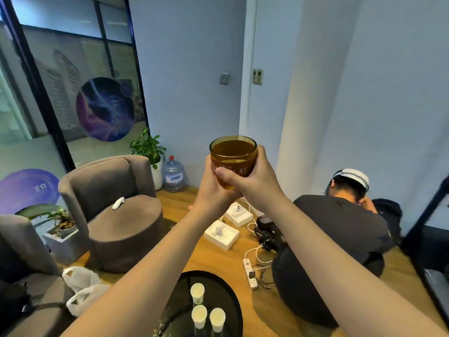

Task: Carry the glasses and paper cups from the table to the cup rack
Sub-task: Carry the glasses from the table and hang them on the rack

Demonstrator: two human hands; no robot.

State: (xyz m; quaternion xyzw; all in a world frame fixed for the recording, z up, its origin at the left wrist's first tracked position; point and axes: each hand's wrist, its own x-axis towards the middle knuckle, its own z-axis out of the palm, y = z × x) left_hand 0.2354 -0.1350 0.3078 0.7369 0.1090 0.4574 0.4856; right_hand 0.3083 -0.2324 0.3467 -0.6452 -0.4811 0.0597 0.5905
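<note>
Near: round black table [233, 297] with three paper cups [197, 293], upright, close together. Above and farther: both arms extended, left hand [211, 190] and right hand [252, 177] wrapped around an amber glass [233, 155], held upright in the air. Far right: seated person [340, 229] on the floor; armchair [116, 203] left.

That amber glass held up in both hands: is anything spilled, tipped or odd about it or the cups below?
Nothing stands out. The amber glass tumbler sits upright between the left hand and right hand; three white paper cups stand upright on the round black table.
</note>
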